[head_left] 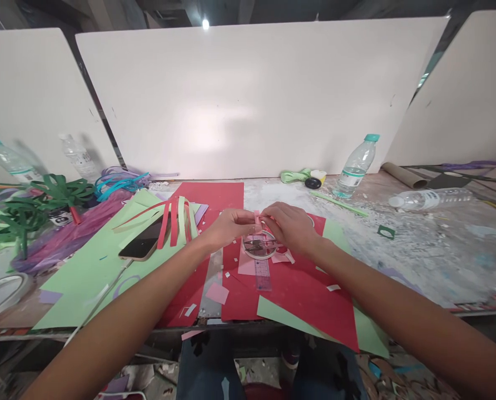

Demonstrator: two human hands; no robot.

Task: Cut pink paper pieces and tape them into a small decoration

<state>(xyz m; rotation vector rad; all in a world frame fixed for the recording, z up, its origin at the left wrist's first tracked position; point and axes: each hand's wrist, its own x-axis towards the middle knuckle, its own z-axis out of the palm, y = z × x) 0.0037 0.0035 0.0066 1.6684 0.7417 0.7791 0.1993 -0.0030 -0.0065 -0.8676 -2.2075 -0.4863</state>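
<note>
Both hands meet over the red paper [314, 300] near the middle of the table. My left hand [232, 226] pinches a small pink paper piece [257, 220] from the left. Fingers closed, my right hand [290, 225] grips the same pink piece from the right. Just below the hands lies a round tape roll [259, 256] with dark metal scissors across it. A clear purple ruler [262, 278] sticks out beneath the roll, over pink paper. Pink scraps [217, 293] are scattered around.
A phone [141, 244] with a cable rests on green paper [76, 272] at left, beside red and green strips. Green paper flowers [66, 191] and a white tape roll [1, 294] stand further left. An upright bottle [354, 172] and a lying bottle [435, 198] are at right.
</note>
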